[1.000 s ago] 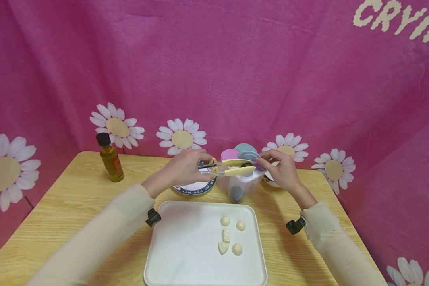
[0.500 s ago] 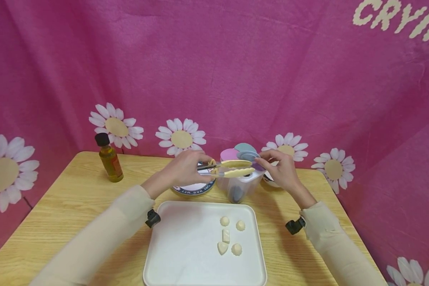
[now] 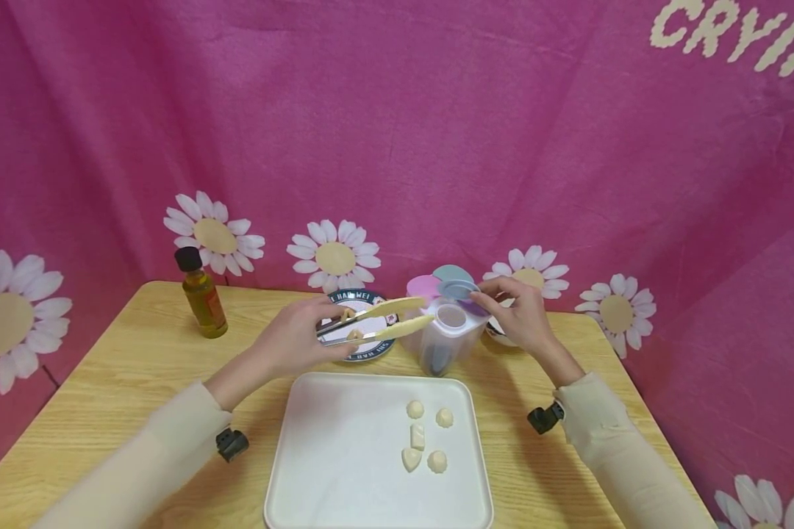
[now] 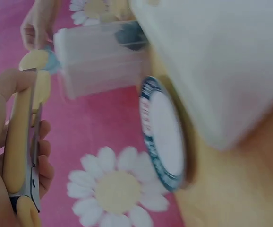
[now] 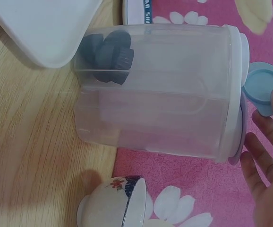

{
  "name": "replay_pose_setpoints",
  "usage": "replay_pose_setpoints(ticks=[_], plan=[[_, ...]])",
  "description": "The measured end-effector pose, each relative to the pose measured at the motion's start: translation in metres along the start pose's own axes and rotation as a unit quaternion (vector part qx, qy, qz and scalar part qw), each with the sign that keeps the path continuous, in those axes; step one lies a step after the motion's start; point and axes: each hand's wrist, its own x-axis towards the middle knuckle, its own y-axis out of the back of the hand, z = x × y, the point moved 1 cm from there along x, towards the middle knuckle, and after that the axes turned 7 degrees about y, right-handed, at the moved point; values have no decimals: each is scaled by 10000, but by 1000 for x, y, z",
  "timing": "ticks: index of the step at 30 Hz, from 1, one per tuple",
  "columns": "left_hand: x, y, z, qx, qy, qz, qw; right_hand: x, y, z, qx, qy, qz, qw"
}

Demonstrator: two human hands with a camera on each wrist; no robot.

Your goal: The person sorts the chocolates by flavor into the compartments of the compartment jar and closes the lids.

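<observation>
My left hand (image 3: 291,336) grips yellow-tipped metal tongs (image 3: 390,307), their arms spread and nothing between the tips. They hover over the plate, left of a clear compartmented container (image 3: 446,345). With thumb and fingers, my right hand (image 3: 521,317) pinches the blue lid (image 3: 459,289), raised from a round opening in the container's top. Pink, green and purple lids cover the other parts. Several dark moulded pieces (image 5: 106,54) lie at the bottom of one compartment in the right wrist view. Several cream-coloured moulded pieces (image 3: 417,436) rest on the right half of a white tray (image 3: 344,455).
Behind the tray sits a plate (image 3: 370,354) with a dark lettered rim and small, partly hidden pieces on it. An oil bottle (image 3: 205,300) stands at the back left. A patterned bowl (image 5: 110,208) is beside the container, and a pink flowered cloth (image 3: 397,147) hangs behind.
A dark piece between the tong tips dropped into the container's opening. My left hand then drew the tongs left, over the plate. The right hand keeps holding the lid up.
</observation>
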Motion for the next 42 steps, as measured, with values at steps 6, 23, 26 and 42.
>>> replay_pose_setpoints(ticks=[6, 23, 26, 42], plan=[[-27, -1, -31, 51, 564, 281, 9980, -1, 1, 0, -64, -23, -16, 10000], [-75, 6, -87, 631, 1692, 621, 9816, 1, -1, 2, -107, -6, 8, 9999], [-83, 8, -95, 851, 1703, 693, 9793, 1, 0, 1, -112, -13, -8, 9999], [-114, 9, -136, 1239, 1986, 1013, 9669, 1, 0, 1, -100, -60, -39, 9999]])
